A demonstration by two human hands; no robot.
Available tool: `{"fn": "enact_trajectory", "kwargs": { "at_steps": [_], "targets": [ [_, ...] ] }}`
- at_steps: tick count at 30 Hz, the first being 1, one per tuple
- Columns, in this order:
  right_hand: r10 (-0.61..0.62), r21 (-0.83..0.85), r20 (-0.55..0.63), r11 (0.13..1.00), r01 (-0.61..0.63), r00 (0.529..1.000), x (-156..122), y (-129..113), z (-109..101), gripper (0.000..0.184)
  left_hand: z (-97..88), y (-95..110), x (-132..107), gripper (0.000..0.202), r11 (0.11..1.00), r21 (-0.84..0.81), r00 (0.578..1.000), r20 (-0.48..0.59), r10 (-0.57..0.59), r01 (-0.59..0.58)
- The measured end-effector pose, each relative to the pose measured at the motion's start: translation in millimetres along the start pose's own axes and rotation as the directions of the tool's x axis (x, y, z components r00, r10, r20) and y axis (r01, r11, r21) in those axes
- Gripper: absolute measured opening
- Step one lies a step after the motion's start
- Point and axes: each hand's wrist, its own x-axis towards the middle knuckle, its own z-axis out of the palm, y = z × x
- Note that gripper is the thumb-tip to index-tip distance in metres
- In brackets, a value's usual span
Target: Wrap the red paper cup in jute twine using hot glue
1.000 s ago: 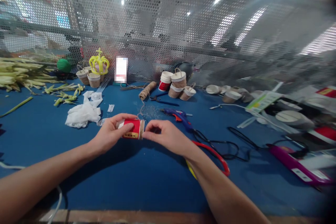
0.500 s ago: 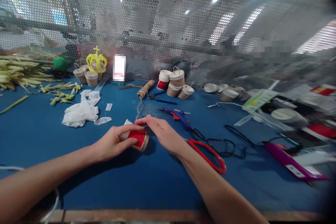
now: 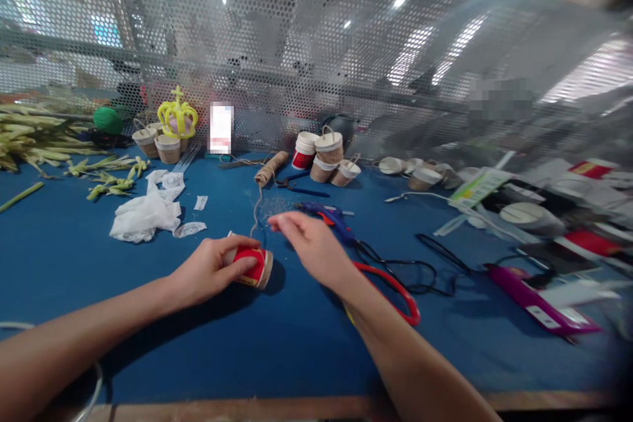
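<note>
We hold a red cup (image 3: 259, 269) on its side in our left hand (image 3: 211, 267), just above or on the near-middle of the table (image 3: 222, 349); we cannot tell which. The left grip is closed around the cup, thumb and fingers pressed to its wall. A tan band circles the cup's right end, and we cannot see inside. A twine strand (image 3: 256, 208) runs to it from the twine roll (image 3: 271, 169) beyond. Our right hand (image 3: 314, 247) is raised to the right of the cup, apart from it, fingertips bunched; we cannot tell whether that grip pinches anything.

At the far middle, one brown cup (image 3: 329, 149) with a looped handle rests atop others, beside a red-and-white cup stack (image 3: 303, 157). Their pale tops hide any contents from us. At the far left, a yellow crown (image 3: 178, 128) encloses something pale purple above more brown cups (image 3: 168, 150). Farther right, several pale-topped cups (image 3: 425, 178) lie crowded together.
</note>
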Motion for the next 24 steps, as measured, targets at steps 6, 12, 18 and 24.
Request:
{"fn": "enact_trajectory", "kwargs": {
  "at_steps": [6, 12, 18, 24],
  "targets": [
    [0.005, -0.013, -0.416, 1.000, -0.012, 0.909, 7, 2, -59, 0.017, 1.0, -2, -1, 0.038, 0.997, 0.067, 1.000, 0.007, -0.029, 0.029],
    [0.229, -0.405, -0.416, 0.820, -0.405, 0.880, 28, 39, -89, 0.013, -0.1, 2, -2, 0.037, 0.994, 0.105, 1.000, 0.002, -0.018, 0.017],
    [0.442, -0.445, -0.245, 0.739, -0.506, 0.863, 37, 82, -80, 0.020, -1.3, -1, -3, 0.032, 0.978, 0.192, 0.996, -0.007, 0.086, -0.083],
    [0.449, -0.313, -0.290, 0.790, -0.527, 0.845, 32, 93, -68, 0.007, 1.2, -14, -3, 0.031, 0.899, 0.322, 0.951, 0.014, 0.308, -0.296]
  ]
}}
